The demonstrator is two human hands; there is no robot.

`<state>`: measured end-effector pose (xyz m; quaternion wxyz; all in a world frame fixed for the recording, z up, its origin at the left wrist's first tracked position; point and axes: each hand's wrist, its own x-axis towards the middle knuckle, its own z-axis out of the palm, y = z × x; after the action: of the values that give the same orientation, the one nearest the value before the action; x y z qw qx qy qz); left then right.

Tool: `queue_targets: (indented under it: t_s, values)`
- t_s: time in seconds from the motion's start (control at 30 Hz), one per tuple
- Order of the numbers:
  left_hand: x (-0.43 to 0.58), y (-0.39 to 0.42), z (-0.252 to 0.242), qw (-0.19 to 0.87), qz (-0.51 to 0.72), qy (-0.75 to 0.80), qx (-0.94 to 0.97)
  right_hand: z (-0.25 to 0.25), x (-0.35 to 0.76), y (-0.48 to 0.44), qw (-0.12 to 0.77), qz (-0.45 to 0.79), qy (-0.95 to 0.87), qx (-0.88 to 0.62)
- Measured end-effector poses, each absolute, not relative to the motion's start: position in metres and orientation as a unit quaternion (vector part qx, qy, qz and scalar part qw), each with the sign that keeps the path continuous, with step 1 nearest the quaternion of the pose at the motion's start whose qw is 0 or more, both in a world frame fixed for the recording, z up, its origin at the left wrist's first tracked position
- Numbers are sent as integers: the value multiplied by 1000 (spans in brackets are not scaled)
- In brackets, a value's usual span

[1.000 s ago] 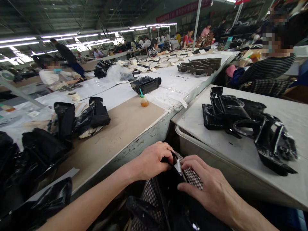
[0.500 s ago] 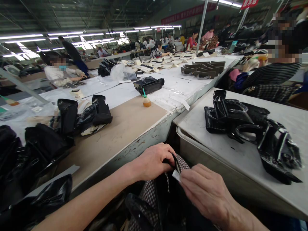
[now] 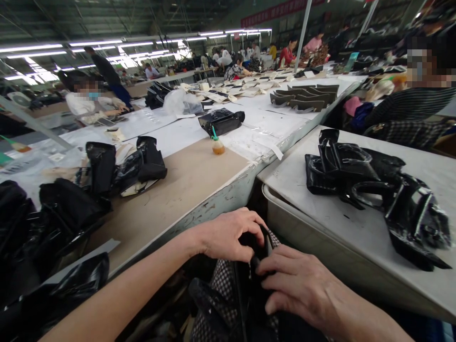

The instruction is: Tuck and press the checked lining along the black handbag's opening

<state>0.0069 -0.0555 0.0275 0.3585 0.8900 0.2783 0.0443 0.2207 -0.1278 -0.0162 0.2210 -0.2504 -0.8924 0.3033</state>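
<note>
"How much room have I got?"

"On my feed, the left table (image 3: 188,175) has a bare brown stretch along its edge, between heaped black pieces (image 3: 71,209) and a small bottle (image 3: 218,146). The right table (image 3: 295,175) is bare near its corner, with shiny black pieces (image 3: 415,221) further over. A dark gap separates the two, just beyond my fingers."

"And the piece?"

"The black bag (image 3: 249,304) is low in view, below both table edges, its bottom cut off. It looks soft and dark, with checked cloth (image 3: 223,285) showing."

"The grip?"

"My left hand (image 3: 235,235) is half curled, pinching the bag's upper edge. My right hand (image 3: 302,280) has bent fingers against it, thumb apart; I can't tell whether it holds anything."
</note>
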Motion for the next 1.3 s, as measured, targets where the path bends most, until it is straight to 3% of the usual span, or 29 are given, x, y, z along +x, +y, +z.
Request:
queue_targets:
  t_s: [0.27,0.4,0.5,0.67,0.77,1.07,1.3]
  values:
    - [21,-65,31,248,12,293,923,-16,231,-123,274,436,-816,-262]
    - [24,-66,25,197,55,261,943,-2,242,-124,250,531,-706,-396]
    - [24,-62,22,169,75,207,961,6,243,-140,207,435,-732,-482]
    - [26,-59,22,93,61,149,983,0,225,-166,257,102,-863,-423]
    - [30,-60,24,36,53,137,989,-6,221,-168,243,27,-870,-428]
    - [33,-60,24,0,32,137,990,-46,222,-169,300,66,-759,-573]
    - [31,-57,16,38,56,186,980,-69,215,-164,378,148,-724,-558]
